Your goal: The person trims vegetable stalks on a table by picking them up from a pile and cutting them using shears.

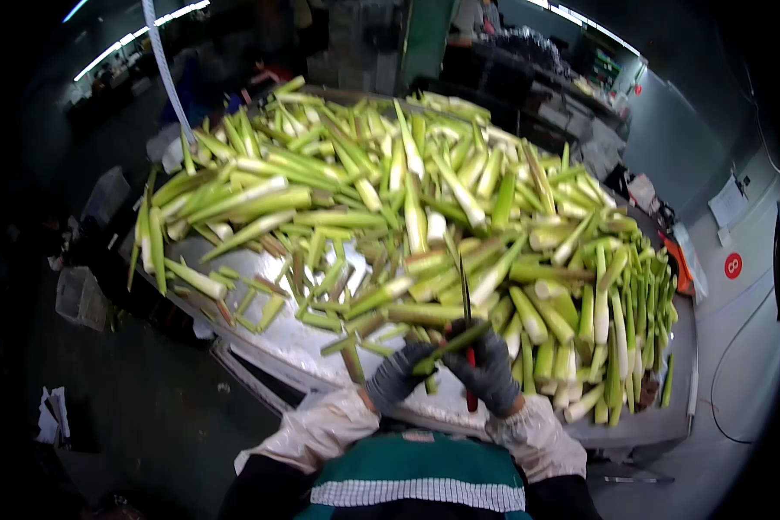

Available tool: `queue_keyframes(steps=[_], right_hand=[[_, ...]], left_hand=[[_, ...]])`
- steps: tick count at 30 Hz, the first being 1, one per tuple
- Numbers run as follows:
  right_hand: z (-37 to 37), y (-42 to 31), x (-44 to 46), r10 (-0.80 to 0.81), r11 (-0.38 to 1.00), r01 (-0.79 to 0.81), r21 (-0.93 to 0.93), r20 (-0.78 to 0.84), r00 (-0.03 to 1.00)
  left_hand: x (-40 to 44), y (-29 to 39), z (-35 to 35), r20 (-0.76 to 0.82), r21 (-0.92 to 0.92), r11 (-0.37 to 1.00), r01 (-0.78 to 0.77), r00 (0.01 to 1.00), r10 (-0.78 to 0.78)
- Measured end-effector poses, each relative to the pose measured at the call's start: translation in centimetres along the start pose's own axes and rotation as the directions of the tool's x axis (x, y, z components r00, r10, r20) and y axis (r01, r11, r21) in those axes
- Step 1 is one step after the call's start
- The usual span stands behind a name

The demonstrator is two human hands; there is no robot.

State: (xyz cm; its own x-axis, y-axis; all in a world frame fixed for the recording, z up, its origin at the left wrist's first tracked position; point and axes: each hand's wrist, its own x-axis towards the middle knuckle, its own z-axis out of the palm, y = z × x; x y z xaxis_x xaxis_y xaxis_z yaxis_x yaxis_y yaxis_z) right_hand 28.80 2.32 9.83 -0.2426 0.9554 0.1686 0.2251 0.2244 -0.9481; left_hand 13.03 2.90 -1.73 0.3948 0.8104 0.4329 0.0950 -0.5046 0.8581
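My left hand (397, 380), in a grey glove, is closed around the lower end of a thin green stalk (452, 343), perhaps a water bamboo shoot. The stalk slants up to the right in front of my right hand (487, 371), also gloved in grey. A knife (466, 290) is gripped in my right hand, its narrow dark blade pointing up and its red handle below. The stalk crosses the knife near the handle; whether the blade touches it I cannot tell. Just beyond both hands lies a large heap of green and white shoots (412, 221).
The heap covers much of a metal table (273, 342), with short cut pieces (321, 286) scattered at the front left. Trimmed shoots (550, 325) lie stacked at the right. A white rope (166, 69) hangs at the left. Plastic bins (81, 297) stand on the floor left.
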Motion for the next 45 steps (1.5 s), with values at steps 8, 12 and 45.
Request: queue_keyframes(steps=[8, 12, 45], right_hand=[[0.3, 0.5, -0.9, 0.044, 0.978, -0.018, 0.208, -0.123, 0.991], [0.5, 1.3, -1.4, 0.053, 0.968, -0.018, 0.249, -0.135, 0.989], [1.3, 4.5, -6.0, 0.382, 0.828, -0.292, 0.478, -0.100, 0.919]], left_hand=[[1.0, 1.1, -3.4, 0.054, -0.705, 0.669, 0.235, 0.958, -0.280], [0.8, 0.1, -3.8, 0.053, -0.586, 0.779, 0.223, 0.970, -0.238], [1.4, -1.1, -3.7, 0.348, -0.386, 0.839, 0.383, 0.903, -0.252]])
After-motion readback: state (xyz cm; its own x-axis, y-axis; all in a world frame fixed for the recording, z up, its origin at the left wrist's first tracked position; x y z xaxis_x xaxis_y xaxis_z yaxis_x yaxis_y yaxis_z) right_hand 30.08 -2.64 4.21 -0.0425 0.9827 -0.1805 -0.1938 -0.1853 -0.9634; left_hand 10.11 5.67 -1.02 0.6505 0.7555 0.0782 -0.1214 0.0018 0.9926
